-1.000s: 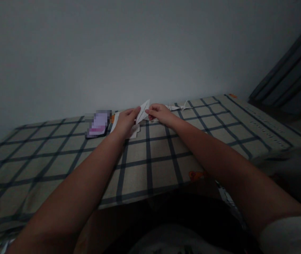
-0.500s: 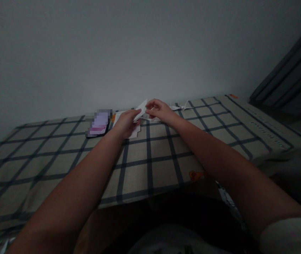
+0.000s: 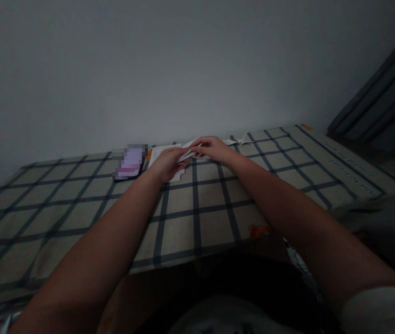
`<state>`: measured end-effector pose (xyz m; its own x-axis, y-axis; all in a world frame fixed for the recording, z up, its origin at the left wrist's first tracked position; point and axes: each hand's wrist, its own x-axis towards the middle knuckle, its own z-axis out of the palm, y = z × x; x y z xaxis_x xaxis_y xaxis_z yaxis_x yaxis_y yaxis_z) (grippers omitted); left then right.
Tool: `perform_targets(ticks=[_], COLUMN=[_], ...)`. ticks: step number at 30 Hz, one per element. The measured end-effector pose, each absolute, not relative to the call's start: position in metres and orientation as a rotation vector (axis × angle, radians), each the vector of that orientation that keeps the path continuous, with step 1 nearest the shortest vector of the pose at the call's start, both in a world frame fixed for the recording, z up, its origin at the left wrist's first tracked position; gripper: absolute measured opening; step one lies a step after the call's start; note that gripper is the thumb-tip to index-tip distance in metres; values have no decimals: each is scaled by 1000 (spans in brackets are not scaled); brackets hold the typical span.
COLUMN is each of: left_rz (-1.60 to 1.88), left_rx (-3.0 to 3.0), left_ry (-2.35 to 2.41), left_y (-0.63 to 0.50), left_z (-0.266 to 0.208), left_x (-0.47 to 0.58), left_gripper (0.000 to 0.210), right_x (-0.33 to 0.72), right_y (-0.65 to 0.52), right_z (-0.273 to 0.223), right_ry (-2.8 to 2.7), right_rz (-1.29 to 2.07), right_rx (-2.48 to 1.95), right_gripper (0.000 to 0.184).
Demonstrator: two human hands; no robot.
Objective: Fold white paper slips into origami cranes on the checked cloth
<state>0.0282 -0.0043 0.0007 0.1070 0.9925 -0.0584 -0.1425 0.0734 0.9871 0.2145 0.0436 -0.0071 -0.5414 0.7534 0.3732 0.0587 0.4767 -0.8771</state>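
Observation:
Between my two hands is a piece of folded white paper (image 3: 189,155), tilted above the table. My left hand (image 3: 168,163) is closed on its left side, thumb on top. The fingers of my right hand (image 3: 212,148) pinch its right edge. Beneath and beside my left hand lie flat white sheets of paper (image 3: 177,176), partly covered by the hand. Right of my right hand, a folded white paper shape (image 3: 242,139) with thin points rests on the cloth. The exact folds of the held paper are too small to make out.
A phone (image 3: 130,162) with a lit, blurred screen lies left of the papers. The checked tablecloth (image 3: 197,208) covers the table, which stands against a grey wall (image 3: 197,69). A dark curtain (image 3: 381,88) hangs at the right.
The held paper has tipped down from a raised, pointed position to a flatter one. My right hand has lowered slightly and its fingers now close on the paper's edge.

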Motion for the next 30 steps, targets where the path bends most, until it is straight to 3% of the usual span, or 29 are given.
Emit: perform_targets(ticks=[16, 30], left_rz=[1152, 1251], left_rx=[1052, 1151], left_ry=[1002, 973], left_y=[-5, 1], left_z=[1, -10], left_x=[29, 30], left_gripper=[6, 17], right_x=[208, 204], right_y=[43, 39], right_z=[-7, -4], right_ry=[-1869, -1868], right_rz=[966, 729], right_rx=[-732, -769], right_gripper=[7, 17])
